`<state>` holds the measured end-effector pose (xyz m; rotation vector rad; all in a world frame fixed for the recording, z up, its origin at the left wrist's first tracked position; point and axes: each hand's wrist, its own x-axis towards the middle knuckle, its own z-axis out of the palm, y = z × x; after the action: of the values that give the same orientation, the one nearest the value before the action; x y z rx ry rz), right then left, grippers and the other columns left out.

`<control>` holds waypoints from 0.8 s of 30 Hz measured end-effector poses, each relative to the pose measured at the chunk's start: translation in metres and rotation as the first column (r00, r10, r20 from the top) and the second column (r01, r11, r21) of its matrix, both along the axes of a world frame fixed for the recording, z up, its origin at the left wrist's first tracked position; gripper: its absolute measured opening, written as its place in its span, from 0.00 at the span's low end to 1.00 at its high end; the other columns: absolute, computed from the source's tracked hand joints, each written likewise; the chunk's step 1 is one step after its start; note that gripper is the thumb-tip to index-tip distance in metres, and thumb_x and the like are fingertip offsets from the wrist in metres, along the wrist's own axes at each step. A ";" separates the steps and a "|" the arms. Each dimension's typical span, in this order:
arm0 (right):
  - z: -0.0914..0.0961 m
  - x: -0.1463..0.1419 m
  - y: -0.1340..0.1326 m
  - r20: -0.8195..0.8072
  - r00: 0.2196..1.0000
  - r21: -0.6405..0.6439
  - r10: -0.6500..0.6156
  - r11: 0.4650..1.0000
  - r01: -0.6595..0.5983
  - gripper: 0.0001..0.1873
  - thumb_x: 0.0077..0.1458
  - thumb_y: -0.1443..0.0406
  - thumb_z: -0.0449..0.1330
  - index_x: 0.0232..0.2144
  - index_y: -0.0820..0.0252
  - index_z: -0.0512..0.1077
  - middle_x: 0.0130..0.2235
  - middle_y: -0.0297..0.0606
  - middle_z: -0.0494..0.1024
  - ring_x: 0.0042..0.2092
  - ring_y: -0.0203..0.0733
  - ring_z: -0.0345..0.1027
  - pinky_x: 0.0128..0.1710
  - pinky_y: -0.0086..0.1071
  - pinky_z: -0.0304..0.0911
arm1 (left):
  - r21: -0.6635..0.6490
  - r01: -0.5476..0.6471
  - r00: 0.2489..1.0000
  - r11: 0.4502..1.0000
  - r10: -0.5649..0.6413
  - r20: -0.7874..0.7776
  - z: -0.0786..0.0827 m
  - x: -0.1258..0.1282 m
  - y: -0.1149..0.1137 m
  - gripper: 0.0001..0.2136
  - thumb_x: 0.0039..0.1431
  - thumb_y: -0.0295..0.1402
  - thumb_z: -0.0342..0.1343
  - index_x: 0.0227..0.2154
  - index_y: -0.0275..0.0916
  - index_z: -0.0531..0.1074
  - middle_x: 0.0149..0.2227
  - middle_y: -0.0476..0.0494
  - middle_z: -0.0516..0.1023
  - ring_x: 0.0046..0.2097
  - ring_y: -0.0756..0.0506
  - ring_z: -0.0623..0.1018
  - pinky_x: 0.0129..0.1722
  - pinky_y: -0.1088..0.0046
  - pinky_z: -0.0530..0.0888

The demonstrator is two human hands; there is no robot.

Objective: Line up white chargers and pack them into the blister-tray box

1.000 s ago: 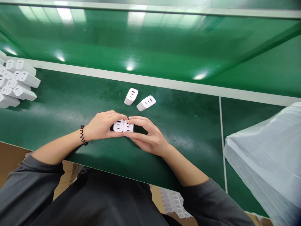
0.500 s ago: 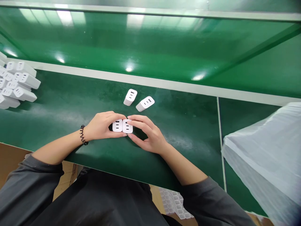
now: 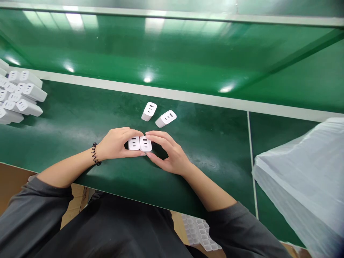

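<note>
Two white USB chargers are pressed side by side between my hands, their port faces turned up toward me. My left hand (image 3: 120, 143) grips the left charger (image 3: 133, 143), thumb on the near side and fingers on the far side. Around the right charger (image 3: 146, 144) my right hand (image 3: 169, 152) is closed, with fingertips at its far edge and thumb at its near edge. Just beyond my hands, two more chargers stand apart: one upright charger (image 3: 149, 111) and one tilted charger (image 3: 166, 118).
Many white chargers lie stacked in a pile (image 3: 24, 95) at the far left of the green table (image 3: 209, 143). A translucent plastic sheet (image 3: 303, 172) covers the right end. Below the front edge is a clear plastic tray (image 3: 200, 231). A green panel (image 3: 172, 53) rises behind.
Both hands keep their places around the two chargers. My right fingertips have shifted slightly, showing more of the right charger's top port.
</note>
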<state>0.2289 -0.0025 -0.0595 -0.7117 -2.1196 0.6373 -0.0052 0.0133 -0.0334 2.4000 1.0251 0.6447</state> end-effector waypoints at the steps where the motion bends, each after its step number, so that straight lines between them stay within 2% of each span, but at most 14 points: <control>1: 0.000 0.000 0.000 0.004 1.000 -0.003 -0.004 1.000 0.004 0.28 0.60 0.66 0.61 0.61 0.54 0.61 0.54 0.48 0.73 0.54 0.49 0.71 0.51 0.47 0.75 | 0.016 0.006 1.000 1.000 -0.006 0.005 0.000 0.000 0.000 0.22 0.60 0.53 0.58 0.45 0.40 0.73 0.36 0.47 0.81 0.34 0.48 0.79 0.33 0.73 0.71; 5: -0.003 0.000 0.000 -0.002 1.000 -0.030 -0.024 0.999 0.024 0.31 0.59 0.67 0.62 0.62 0.56 0.59 0.54 0.49 0.72 0.54 0.48 0.72 0.49 0.45 0.76 | 0.055 0.024 0.999 0.998 -0.026 0.032 -0.001 0.000 0.001 0.20 0.63 0.50 0.56 0.47 0.40 0.72 0.40 0.44 0.81 0.38 0.47 0.80 0.36 0.72 0.74; 12: -0.008 -0.002 0.000 -0.022 0.999 -0.042 -0.047 0.998 0.046 0.33 0.59 0.67 0.63 0.64 0.53 0.57 0.54 0.47 0.73 0.55 0.49 0.70 0.50 0.47 0.76 | 0.059 0.046 0.997 0.997 -0.050 0.063 -0.003 -0.002 0.002 0.17 0.63 0.45 0.59 0.50 0.41 0.71 0.46 0.44 0.81 0.44 0.45 0.79 0.46 0.67 0.76; 24: -0.010 -0.002 0.000 -0.020 0.998 -0.008 -0.060 0.998 0.060 0.38 0.58 0.68 0.64 0.66 0.50 0.54 0.54 0.45 0.74 0.54 0.50 0.72 0.50 0.47 0.76 | 0.154 0.058 0.997 0.986 -0.065 0.046 -0.007 -0.003 0.003 0.20 0.63 0.43 0.59 0.54 0.42 0.68 0.46 0.45 0.80 0.45 0.46 0.79 0.42 0.71 0.76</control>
<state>0.2271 -0.0027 -0.0691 -0.7673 -2.0708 0.6169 -0.0083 0.0164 -0.0403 2.5215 0.9064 0.7832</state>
